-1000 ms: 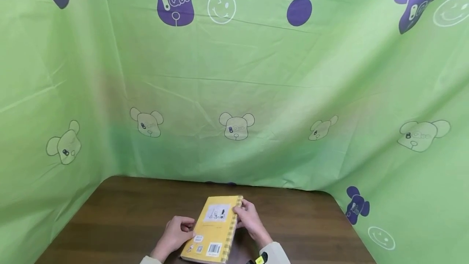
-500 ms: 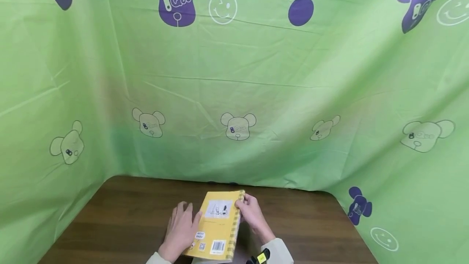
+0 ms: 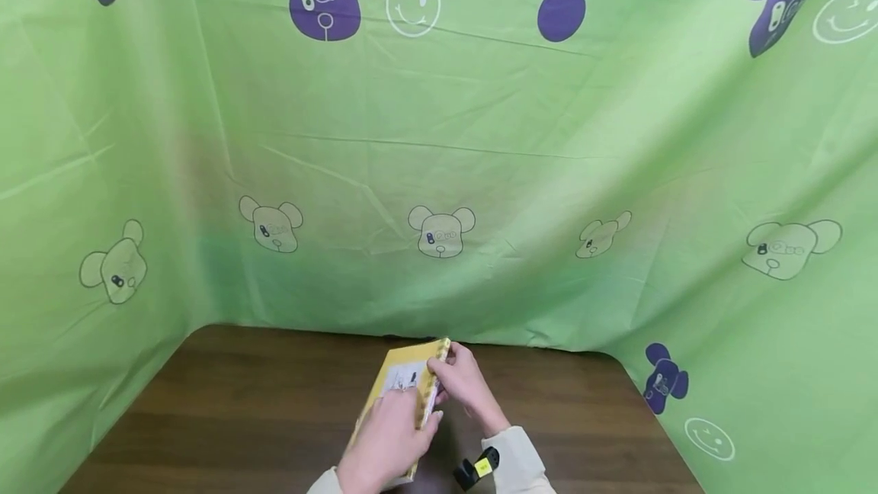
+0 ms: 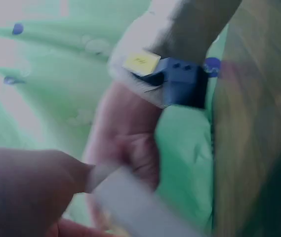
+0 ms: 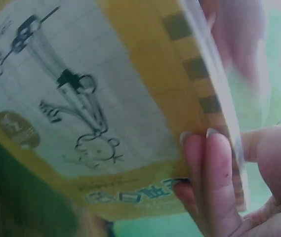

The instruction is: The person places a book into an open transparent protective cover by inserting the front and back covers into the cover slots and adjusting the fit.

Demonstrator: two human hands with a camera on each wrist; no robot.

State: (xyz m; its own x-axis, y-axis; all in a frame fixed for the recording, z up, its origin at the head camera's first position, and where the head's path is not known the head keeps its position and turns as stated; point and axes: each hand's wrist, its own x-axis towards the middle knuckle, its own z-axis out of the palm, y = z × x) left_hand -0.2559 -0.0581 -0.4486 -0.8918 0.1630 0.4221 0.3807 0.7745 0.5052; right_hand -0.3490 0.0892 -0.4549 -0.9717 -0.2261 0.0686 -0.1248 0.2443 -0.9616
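Observation:
A yellow paperback book [image 3: 417, 352] is tilted up off the table in the head view, its checked edge toward the right. My right hand [image 3: 461, 383] grips it near the upper right corner. In the right wrist view, several fingers [image 5: 218, 173] lie on the cover with the cartoon drawing [image 5: 81, 94], the thumb on the opposite side. My left hand [image 3: 389, 433] reaches across the other cover, thumb spread toward the right edge; its fingertips are hidden. The left wrist view is blurred: my left hand [image 4: 26, 190] shows at the lower left, beside the book's pale edge [image 4: 135, 205].
The brown wooden table [image 3: 261, 395] lies under the hands. A green curtain [image 3: 507, 136] with printed bear heads surrounds its back and sides. A black wrist device [image 3: 473, 469] with a yellow label sits on the right cuff.
My left hand has moved from the book's left edge rightward across its cover, after lifting away with spread fingers. The book has risen and tilted more steeply, still in my right hand's grip.

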